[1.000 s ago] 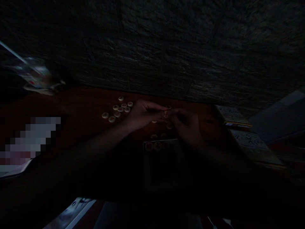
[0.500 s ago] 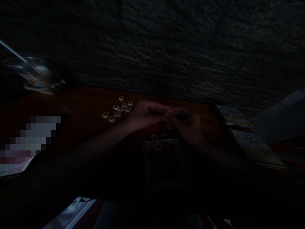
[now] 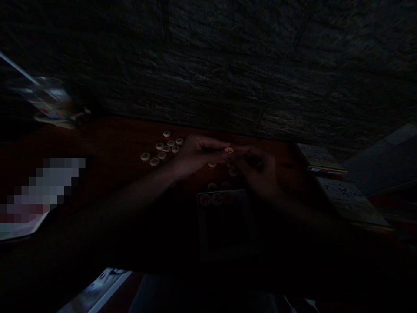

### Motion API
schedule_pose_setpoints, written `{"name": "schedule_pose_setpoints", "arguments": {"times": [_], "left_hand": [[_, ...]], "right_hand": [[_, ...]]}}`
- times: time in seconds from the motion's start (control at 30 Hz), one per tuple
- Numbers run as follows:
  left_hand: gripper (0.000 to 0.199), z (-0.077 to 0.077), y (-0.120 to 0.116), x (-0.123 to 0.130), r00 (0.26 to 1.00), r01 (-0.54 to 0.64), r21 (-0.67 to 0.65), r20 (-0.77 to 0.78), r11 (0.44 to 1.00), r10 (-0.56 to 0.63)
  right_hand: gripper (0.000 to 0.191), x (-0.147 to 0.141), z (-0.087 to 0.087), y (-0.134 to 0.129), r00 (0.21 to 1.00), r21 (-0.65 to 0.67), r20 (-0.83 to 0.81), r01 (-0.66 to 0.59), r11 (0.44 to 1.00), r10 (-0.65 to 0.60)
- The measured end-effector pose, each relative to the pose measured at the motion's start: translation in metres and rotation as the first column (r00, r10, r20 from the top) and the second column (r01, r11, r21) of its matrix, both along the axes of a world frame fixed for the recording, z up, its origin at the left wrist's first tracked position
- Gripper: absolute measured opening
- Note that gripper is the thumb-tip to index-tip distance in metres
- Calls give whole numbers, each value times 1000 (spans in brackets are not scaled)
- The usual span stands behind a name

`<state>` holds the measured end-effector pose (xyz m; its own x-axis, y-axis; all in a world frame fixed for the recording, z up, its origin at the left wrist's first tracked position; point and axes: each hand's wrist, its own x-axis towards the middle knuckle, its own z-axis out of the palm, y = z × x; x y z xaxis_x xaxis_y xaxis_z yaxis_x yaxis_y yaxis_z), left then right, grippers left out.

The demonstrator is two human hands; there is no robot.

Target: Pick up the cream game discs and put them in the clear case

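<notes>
Pale round red-marked disc (image 3: 229, 151): beyond dark rectangular tray (image 3: 201, 230). I've left hand (image 3: 194, 156) pinching it; right hand (image 3: 261, 168) alongside, grip unclear.

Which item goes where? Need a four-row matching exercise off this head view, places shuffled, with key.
1. Red-marked xiangqi piece
2. Tray
3. Clear cup with straw
4. Cluster of loose xiangqi pieces

A. Far left, near the wall
B. On the table, left of the left hand
C. Held at the fingers
D. Nearer the wearer than both hands

Pairs: 1-C, 2-D, 3-A, 4-B
</notes>
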<state>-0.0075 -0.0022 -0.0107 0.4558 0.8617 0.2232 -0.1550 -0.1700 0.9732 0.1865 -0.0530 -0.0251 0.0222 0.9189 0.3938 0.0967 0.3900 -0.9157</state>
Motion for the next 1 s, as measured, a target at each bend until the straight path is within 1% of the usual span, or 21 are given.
{"name": "schedule_pose_setpoints", "arguments": {"times": [0.13, 0.23, 0.33, 0.47, 0.57, 0.67, 0.87, 1.0], "left_hand": [[26, 5, -6, 2, 999, -1, -55, 37, 999, 3], [26, 7, -8, 3, 1000, 10, -52, 2, 999, -10], [31, 8, -8, 3, 999, 26, -18, -47, 1000, -27], [32, 5, -6, 3, 996, 21, 67, -84, 997, -16], [31, 4, -5, 2, 995, 28, 102, -101, 994, -18], [33, 4, -5, 2, 994, 38, 112, -104, 993, -26], [37, 6, -6, 4, 997, 41, 61, -66, 997, -37], [34, 7, -8, 4, 999, 28, -8, -45, 1000, -28]], "right_hand": [[25, 1, -2, 1, 1000, 0, 12, 12, 1000, -12], [25, 0, -1, 1, 999, 6, 25, 31, 1000, -31], [31, -1, 3, -1, 997, -1, 53, 48, 999, -48], [38, -3, 7, -3, 997, -5, 58, 59, 998, -59], [40, -3, 6, -3, 997, -24, 52, 62, 998, -61], [39, -2, 5, -3, 997, -27, 54, 64, 998, -63], [38, -2, 5, -2, 998, -15, 40, 41, 999, -41], [40, -3, 5, -2, 998, -34, 27, 64, 997, -63]]}}
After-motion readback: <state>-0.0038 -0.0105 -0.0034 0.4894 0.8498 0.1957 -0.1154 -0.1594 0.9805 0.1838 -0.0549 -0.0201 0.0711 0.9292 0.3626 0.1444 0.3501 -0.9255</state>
